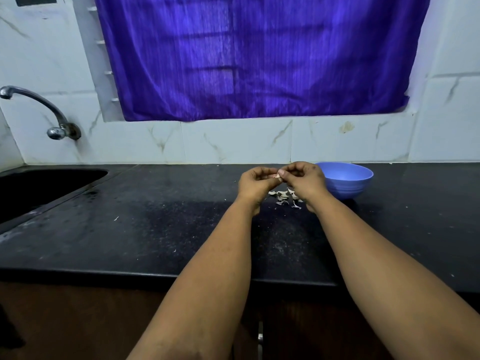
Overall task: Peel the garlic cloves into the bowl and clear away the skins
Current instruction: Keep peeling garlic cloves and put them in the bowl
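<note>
Left hand (255, 183) and right hand (302, 179): raised together over the dark surface (155, 224), fingers curled and pinching one garlic clove (275, 175) between them. Skins (285, 196): loose pale heap on the surface directly beneath the hands. Blue bowl (346, 181): just right of the right hand, contents hidden. Sink (39, 188) and tap (39, 110): far left. Purple curtain (259, 55): above the tiled wall.

No legible text, label, brand, number or sign on any surface in the head view. The bowl (345, 181) carries no visible marking, and neither do the wall tiles (233, 141) or the curtain (259, 55). A dark rectangular panel (36, 0) at the upper-left edge is cropped; it may carry print, but none can be read.
</note>
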A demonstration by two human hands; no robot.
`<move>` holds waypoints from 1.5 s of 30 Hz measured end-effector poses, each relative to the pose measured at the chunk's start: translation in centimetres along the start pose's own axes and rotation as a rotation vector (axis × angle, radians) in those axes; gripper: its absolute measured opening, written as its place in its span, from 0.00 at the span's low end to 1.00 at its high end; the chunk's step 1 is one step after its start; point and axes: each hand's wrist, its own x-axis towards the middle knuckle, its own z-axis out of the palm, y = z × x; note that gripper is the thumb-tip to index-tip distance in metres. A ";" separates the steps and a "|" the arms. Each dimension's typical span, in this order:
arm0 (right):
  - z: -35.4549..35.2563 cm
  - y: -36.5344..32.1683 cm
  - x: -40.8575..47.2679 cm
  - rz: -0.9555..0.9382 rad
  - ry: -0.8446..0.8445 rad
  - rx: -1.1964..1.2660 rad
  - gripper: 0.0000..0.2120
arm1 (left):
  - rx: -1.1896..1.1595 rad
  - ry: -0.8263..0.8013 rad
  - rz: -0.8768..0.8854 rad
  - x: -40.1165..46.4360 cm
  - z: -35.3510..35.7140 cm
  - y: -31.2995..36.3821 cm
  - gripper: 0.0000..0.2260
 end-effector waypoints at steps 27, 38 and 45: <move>0.2 -0.1 -0.3 0.051 -0.111 0.286 0.04 | 0.014 0.065 0.053 0.0 0.1 0.2 0.04; 0.2 0.0 -0.2 0.044 -0.086 0.243 0.06 | 0.101 0.021 -0.001 0.2 0.3 -0.6 0.07; 0.1 -0.1 -0.3 0.073 -0.089 0.337 0.07 | 0.143 -0.050 0.044 0.0 0.3 -0.6 0.05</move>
